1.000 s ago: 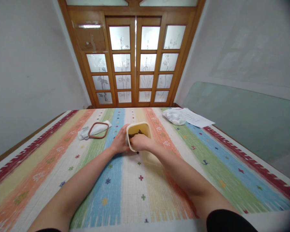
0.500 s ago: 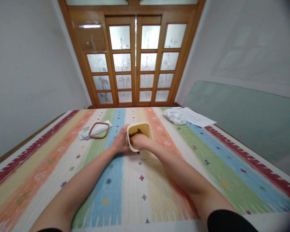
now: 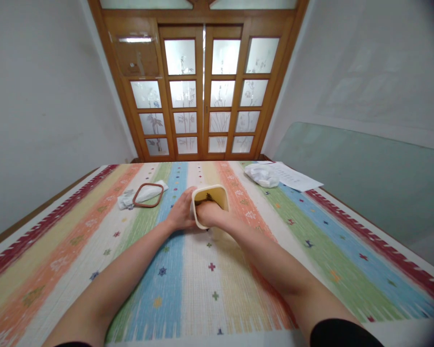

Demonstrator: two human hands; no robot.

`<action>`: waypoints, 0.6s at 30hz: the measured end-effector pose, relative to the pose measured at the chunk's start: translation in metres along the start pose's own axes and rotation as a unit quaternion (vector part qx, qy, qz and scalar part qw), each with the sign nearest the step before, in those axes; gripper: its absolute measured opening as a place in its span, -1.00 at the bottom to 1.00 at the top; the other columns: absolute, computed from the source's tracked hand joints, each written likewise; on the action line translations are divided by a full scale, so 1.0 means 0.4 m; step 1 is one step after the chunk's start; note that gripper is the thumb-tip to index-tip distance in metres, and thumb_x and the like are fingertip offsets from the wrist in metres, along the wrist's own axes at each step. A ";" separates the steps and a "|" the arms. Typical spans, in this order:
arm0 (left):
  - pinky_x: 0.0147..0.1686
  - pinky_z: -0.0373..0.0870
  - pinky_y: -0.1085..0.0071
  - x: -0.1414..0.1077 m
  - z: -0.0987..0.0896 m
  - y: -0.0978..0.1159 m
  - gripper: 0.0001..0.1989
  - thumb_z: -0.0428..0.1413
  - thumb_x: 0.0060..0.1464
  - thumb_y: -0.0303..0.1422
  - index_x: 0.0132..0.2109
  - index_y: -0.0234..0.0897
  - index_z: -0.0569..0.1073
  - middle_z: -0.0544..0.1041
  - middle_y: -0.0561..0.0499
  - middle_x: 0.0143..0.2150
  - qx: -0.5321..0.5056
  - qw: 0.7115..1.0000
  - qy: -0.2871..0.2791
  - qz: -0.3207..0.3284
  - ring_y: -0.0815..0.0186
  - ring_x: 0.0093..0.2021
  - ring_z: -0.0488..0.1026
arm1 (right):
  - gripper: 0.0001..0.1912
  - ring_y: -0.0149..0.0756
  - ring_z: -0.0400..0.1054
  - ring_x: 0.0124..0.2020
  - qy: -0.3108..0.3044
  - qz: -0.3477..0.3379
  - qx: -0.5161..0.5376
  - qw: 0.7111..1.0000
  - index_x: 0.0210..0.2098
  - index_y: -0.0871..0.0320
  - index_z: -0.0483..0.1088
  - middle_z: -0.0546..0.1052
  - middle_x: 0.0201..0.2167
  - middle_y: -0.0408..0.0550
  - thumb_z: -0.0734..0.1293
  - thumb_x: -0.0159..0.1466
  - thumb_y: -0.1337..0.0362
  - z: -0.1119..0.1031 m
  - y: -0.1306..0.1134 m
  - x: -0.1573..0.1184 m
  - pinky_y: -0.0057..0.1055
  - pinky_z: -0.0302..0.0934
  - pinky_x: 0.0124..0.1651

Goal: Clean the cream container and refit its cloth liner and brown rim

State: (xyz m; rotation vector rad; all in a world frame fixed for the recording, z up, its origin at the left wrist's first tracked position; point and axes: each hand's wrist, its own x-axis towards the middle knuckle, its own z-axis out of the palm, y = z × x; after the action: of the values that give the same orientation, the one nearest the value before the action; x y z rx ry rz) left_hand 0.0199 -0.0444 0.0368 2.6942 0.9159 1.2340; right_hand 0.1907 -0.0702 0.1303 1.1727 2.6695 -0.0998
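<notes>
A cream plastic bin [image 3: 221,194] with rounded corners is tilted so that its mouth faces me. My left hand [image 3: 182,210] is wrapped round its left side and holds it. My right hand [image 3: 210,213] reaches in through the mouth; its fingers are hidden inside, so their grip cannot be made out. Beside the hand, within the bin, something dark brownish [image 3: 208,197] shows, its kind unclear. To the left, a brown rounded-square ring [image 3: 148,206] lies over a crumpled white plastic bag [image 3: 126,200].
A striped, patterned cloth [image 3: 274,270] covers the table. At the back right, a crumpled white bundle [image 3: 262,175] lies against printed paper sheets [image 3: 298,178]. Wooden doors with glass panes [image 3: 202,91] stand beyond the table, and a pale green panel [image 3: 364,164] leans at the right wall.
The bin and both hands have shifted very slightly to the right and nearer. My right hand stays inside the bin, and my left hand keeps its hold.
</notes>
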 end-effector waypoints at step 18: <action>0.42 0.21 -0.21 0.000 0.007 -0.007 0.25 0.44 -0.18 -0.18 0.51 -0.21 -0.10 0.15 -0.34 0.46 -0.010 1.000 0.007 -0.008 -0.20 0.48 0.14 | -0.63 0.01 0.61 -0.16 0.033 0.025 0.009 0.999 -0.10 0.29 0.65 0.68 -0.13 0.28 0.23 0.37 0.27 -0.042 -0.018 -0.076 -0.30 0.39 -0.12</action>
State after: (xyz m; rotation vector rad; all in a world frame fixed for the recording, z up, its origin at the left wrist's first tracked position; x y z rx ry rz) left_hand 0.0205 -0.0415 0.0339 2.6624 0.9201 1.2524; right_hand 0.2025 -0.0943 0.1533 1.2699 2.6990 -0.0776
